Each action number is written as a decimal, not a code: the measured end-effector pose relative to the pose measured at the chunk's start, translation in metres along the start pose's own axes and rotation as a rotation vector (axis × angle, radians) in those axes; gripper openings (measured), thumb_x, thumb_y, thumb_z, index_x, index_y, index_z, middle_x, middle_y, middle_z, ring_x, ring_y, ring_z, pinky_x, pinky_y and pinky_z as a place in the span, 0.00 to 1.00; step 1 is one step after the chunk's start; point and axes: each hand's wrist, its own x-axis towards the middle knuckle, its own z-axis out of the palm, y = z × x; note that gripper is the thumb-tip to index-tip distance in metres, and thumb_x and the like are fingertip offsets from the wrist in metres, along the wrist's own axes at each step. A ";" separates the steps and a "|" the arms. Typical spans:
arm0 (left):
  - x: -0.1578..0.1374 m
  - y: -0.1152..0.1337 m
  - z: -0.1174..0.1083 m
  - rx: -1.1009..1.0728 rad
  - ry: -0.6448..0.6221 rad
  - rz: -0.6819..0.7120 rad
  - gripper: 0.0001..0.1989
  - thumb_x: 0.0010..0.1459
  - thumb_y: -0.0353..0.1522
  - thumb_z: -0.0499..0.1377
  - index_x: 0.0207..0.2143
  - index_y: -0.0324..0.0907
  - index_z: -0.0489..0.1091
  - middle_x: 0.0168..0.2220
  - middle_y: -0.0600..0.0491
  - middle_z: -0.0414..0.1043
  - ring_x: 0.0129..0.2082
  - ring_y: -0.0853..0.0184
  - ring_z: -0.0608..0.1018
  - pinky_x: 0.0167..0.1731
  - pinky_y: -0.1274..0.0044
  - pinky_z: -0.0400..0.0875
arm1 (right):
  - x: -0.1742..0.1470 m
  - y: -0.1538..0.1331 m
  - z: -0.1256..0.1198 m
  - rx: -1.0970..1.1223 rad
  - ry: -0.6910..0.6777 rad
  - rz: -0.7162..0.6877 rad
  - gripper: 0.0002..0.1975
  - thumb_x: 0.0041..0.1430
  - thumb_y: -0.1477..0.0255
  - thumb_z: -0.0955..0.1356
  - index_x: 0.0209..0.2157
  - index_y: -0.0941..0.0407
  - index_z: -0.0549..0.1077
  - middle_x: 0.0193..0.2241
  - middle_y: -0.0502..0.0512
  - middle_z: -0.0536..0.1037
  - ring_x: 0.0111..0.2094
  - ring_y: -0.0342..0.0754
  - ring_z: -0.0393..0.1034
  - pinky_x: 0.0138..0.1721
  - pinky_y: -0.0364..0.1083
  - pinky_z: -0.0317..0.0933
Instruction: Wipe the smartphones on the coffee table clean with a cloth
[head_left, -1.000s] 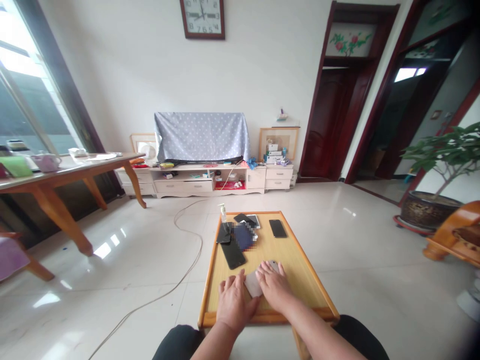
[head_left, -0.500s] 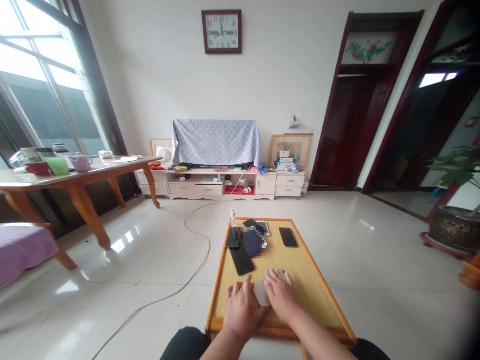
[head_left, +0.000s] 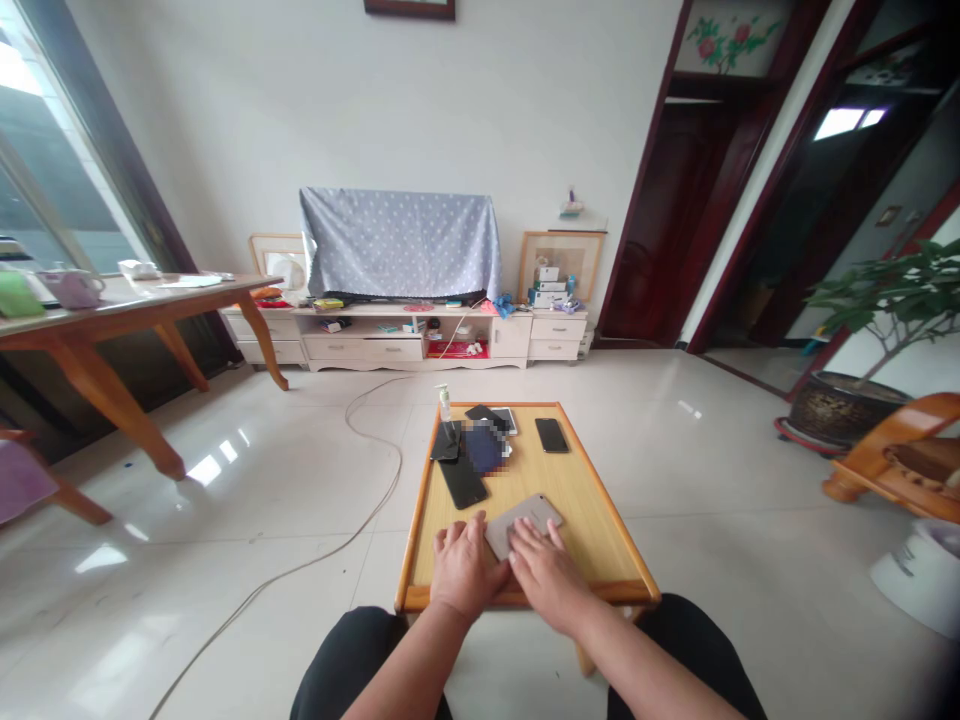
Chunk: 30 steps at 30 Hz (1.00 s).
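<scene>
A grey-gold phone [head_left: 497, 537] lies back side up and at a slant near the front edge of the small wooden table. A small dark camera spot shows at its far right corner. My left hand [head_left: 463, 570] holds its left end, fingers bent and thumb stretched along the near side. Flat on the phone's back rests my right hand [head_left: 544, 565], fingers spread and covering part of it. Ahead lie a black phone [head_left: 552, 435] on the right and a larger black device [head_left: 463, 484] on the left.
On the table's [head_left: 517, 480] far left stand a pump bottle [head_left: 445, 405], a dark blue blurred item [head_left: 486, 445] and more flat devices. A cable [head_left: 315, 560] runs along the floor at left. A potted plant [head_left: 847, 410] and wooden chair [head_left: 900, 460] are at right.
The view has tilted down and turned slightly right. My right hand has slid toward me along the phone's back, uncovering its far corner. My left hand stays at the left end.
</scene>
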 end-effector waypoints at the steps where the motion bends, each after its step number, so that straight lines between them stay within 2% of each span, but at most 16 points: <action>1: 0.000 0.000 0.000 0.004 -0.013 0.000 0.36 0.54 0.45 0.59 0.62 0.42 0.58 0.54 0.44 0.74 0.57 0.54 0.68 0.58 0.63 0.51 | -0.006 -0.007 0.003 0.029 -0.006 -0.068 0.26 0.73 0.64 0.51 0.66 0.51 0.61 0.66 0.56 0.61 0.69 0.51 0.50 0.69 0.60 0.31; 3: 0.000 0.000 0.001 0.011 -0.020 0.000 0.35 0.54 0.45 0.59 0.62 0.42 0.58 0.53 0.43 0.74 0.57 0.54 0.68 0.57 0.63 0.51 | -0.013 -0.010 0.007 0.056 0.005 -0.113 0.25 0.73 0.65 0.50 0.66 0.48 0.60 0.65 0.53 0.63 0.67 0.49 0.53 0.69 0.60 0.31; 4: 0.000 0.000 0.001 0.015 -0.012 0.000 0.35 0.54 0.46 0.60 0.61 0.42 0.59 0.53 0.44 0.74 0.57 0.54 0.68 0.57 0.63 0.51 | -0.013 -0.007 0.006 0.051 0.022 -0.078 0.25 0.73 0.65 0.50 0.66 0.48 0.61 0.65 0.53 0.63 0.67 0.50 0.53 0.69 0.61 0.31; 7: -0.001 0.003 0.001 0.029 0.030 0.002 0.35 0.52 0.47 0.61 0.60 0.44 0.61 0.53 0.46 0.74 0.56 0.54 0.69 0.57 0.63 0.52 | -0.008 0.016 0.000 -0.008 0.086 0.151 0.26 0.73 0.64 0.50 0.65 0.51 0.64 0.66 0.55 0.61 0.69 0.53 0.50 0.68 0.64 0.33; 9: -0.001 0.005 0.001 0.040 0.037 0.003 0.33 0.52 0.45 0.62 0.58 0.45 0.62 0.52 0.47 0.74 0.55 0.54 0.69 0.57 0.64 0.52 | -0.006 0.026 -0.002 -0.044 0.101 0.247 0.26 0.72 0.64 0.51 0.65 0.54 0.63 0.67 0.58 0.60 0.69 0.55 0.48 0.68 0.64 0.34; 11: 0.000 0.007 -0.001 0.049 0.029 0.002 0.32 0.52 0.45 0.61 0.58 0.45 0.62 0.51 0.47 0.75 0.54 0.54 0.69 0.56 0.64 0.52 | -0.011 0.023 0.001 -0.047 0.084 0.200 0.27 0.72 0.64 0.52 0.65 0.55 0.63 0.67 0.59 0.59 0.69 0.54 0.48 0.68 0.63 0.35; 15: 0.000 0.011 -0.004 0.052 0.005 -0.013 0.30 0.54 0.47 0.59 0.57 0.45 0.63 0.50 0.47 0.75 0.55 0.54 0.69 0.57 0.64 0.52 | -0.023 0.004 0.009 0.016 0.055 -0.047 0.25 0.72 0.65 0.53 0.65 0.51 0.63 0.66 0.54 0.62 0.68 0.51 0.50 0.69 0.59 0.34; 17: 0.001 0.012 -0.006 0.052 -0.003 -0.016 0.29 0.54 0.46 0.59 0.57 0.45 0.63 0.50 0.47 0.75 0.56 0.54 0.68 0.57 0.64 0.52 | -0.018 0.007 0.006 0.005 0.075 -0.030 0.24 0.71 0.67 0.53 0.64 0.49 0.64 0.65 0.53 0.63 0.68 0.51 0.53 0.69 0.60 0.33; 21: 0.000 0.012 -0.008 0.041 0.003 0.001 0.28 0.52 0.41 0.60 0.55 0.46 0.63 0.49 0.47 0.75 0.55 0.54 0.69 0.57 0.64 0.52 | 0.009 0.036 -0.010 -0.076 0.104 0.200 0.25 0.69 0.68 0.55 0.63 0.52 0.66 0.65 0.57 0.64 0.66 0.53 0.55 0.68 0.62 0.38; 23: -0.001 0.012 -0.009 0.032 0.021 0.010 0.27 0.52 0.41 0.60 0.54 0.47 0.64 0.48 0.48 0.75 0.53 0.54 0.70 0.56 0.64 0.53 | 0.020 0.044 -0.012 -0.100 0.099 0.241 0.25 0.68 0.68 0.56 0.63 0.54 0.67 0.65 0.60 0.64 0.66 0.55 0.56 0.68 0.61 0.39; 27: -0.003 0.012 -0.011 0.034 0.046 0.013 0.27 0.50 0.39 0.60 0.53 0.47 0.65 0.47 0.48 0.75 0.52 0.54 0.70 0.56 0.64 0.54 | 0.018 0.034 -0.003 -0.073 0.041 0.075 0.27 0.65 0.67 0.60 0.63 0.58 0.66 0.66 0.61 0.61 0.67 0.57 0.53 0.68 0.57 0.42; 30: -0.004 0.013 -0.012 0.036 0.050 0.021 0.26 0.49 0.38 0.59 0.52 0.48 0.66 0.45 0.49 0.76 0.52 0.54 0.70 0.56 0.64 0.54 | 0.014 0.023 -0.004 -0.004 -0.039 -0.047 0.29 0.59 0.68 0.64 0.63 0.52 0.67 0.67 0.56 0.61 0.66 0.56 0.55 0.66 0.55 0.48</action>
